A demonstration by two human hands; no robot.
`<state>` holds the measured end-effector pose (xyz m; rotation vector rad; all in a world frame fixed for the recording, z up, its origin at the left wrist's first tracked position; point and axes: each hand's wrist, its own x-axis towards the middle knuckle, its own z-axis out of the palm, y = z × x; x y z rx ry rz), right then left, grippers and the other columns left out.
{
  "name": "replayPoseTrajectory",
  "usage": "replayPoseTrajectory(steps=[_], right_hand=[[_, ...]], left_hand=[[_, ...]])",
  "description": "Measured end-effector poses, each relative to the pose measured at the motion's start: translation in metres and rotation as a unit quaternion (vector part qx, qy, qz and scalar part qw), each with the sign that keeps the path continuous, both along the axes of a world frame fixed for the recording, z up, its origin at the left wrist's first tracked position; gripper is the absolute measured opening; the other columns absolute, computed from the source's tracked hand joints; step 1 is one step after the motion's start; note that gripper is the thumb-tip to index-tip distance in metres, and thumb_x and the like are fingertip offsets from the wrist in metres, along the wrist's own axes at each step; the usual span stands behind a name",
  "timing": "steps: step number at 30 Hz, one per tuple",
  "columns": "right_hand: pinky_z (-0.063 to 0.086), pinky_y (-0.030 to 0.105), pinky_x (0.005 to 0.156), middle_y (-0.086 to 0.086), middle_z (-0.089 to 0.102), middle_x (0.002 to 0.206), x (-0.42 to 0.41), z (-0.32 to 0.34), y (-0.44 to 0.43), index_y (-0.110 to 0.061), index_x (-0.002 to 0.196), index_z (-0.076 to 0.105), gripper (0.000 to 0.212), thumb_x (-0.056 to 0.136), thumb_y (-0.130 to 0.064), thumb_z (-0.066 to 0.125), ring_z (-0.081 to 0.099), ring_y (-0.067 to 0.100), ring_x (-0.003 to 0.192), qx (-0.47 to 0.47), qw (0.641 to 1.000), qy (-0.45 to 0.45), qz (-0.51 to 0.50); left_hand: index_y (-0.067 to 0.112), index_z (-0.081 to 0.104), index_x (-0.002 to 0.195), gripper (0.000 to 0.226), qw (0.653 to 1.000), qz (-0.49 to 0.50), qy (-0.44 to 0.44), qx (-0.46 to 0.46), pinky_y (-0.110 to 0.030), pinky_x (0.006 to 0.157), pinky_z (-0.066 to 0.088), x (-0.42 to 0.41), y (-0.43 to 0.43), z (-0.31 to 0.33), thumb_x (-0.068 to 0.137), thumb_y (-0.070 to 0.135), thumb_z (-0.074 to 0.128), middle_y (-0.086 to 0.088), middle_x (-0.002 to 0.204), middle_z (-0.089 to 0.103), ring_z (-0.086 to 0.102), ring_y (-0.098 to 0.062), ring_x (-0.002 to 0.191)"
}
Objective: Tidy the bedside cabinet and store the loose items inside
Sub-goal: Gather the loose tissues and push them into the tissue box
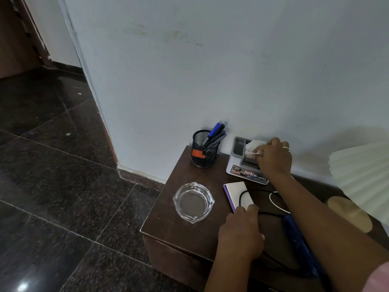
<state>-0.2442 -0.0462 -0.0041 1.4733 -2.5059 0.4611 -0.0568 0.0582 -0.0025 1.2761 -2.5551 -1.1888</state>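
The right hand (273, 158) is pinching a tissue (251, 146), with a tray (237, 146) beneath it; the left hand (240, 230) is touching the notepad (235, 191), grip unclear.

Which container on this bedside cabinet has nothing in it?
The glass ashtray at the front left corner: it is empty, while the mesh cup holds pens and the grey tray holds a white tissue.

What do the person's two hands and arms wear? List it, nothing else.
The right hand has a pale ring on one finger. The left hand shows no ring or watch. Both forearms are bare. A strip of pink fabric, likely a sleeve, shows at the right arm's upper end.
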Motion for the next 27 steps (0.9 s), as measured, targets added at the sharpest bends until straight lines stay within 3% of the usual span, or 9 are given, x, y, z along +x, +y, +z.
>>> replayPoseTrajectory(steps=[4,7,13,19,27], right_hand=[[0.043,0.04,0.083,0.011,0.052,0.114,0.0,-0.002,-0.003,-0.014,0.113,0.066,0.034,0.082,-0.027,0.069,0.043,0.035,0.11,-0.01,0.999,-0.019,-0.039],[0.042,0.042,0.085,0.013,0.05,0.12,0.0,-0.003,0.0,-0.016,0.112,0.059,0.042,0.074,-0.025,0.074,0.043,0.038,0.111,-0.074,0.995,-0.064,-0.036],[0.04,0.049,0.09,0.01,0.049,0.13,-0.002,-0.005,0.003,-0.022,0.129,0.048,0.051,0.082,-0.019,0.067,0.043,0.037,0.119,-0.153,0.988,-0.021,0.012],[0.026,0.042,0.097,0.004,0.057,0.131,-0.011,-0.007,-0.008,-0.026,0.131,0.052,0.047,0.09,-0.005,0.044,0.038,0.026,0.129,-0.049,0.998,-0.043,0.008],[0.021,0.043,0.107,0.002,0.034,0.151,-0.002,-0.005,0.012,-0.024,0.149,0.025,0.062,0.092,-0.003,0.039,0.026,0.02,0.14,-0.042,0.989,-0.14,-0.001]], left_hand=[[0.025,0.025,0.142,0.059,1.0,-0.003,-0.006,0.004,-0.042,0.1,0.039,0.001,0.0,-0.001,0.091,0.027,0.054,-0.007,0.141,0.035,0.038,-0.028,0.128],[0.026,0.025,0.143,0.059,1.0,0.002,-0.008,0.003,-0.042,0.101,0.039,0.002,-0.001,-0.001,0.091,0.027,0.054,-0.007,0.141,0.035,0.038,-0.029,0.128],[0.024,0.023,0.144,0.062,1.0,-0.011,-0.015,0.019,-0.043,0.103,0.039,0.001,0.0,0.001,0.092,0.025,0.055,-0.009,0.144,0.033,0.036,-0.029,0.131],[0.024,0.022,0.145,0.062,0.999,-0.017,-0.022,0.019,-0.044,0.103,0.039,0.001,0.0,0.001,0.092,0.026,0.055,-0.01,0.145,0.033,0.036,-0.031,0.13],[0.024,0.022,0.145,0.064,0.999,-0.002,-0.032,0.008,-0.043,0.105,0.038,0.006,-0.008,-0.002,0.091,0.027,0.055,-0.01,0.144,0.033,0.036,-0.029,0.13]])
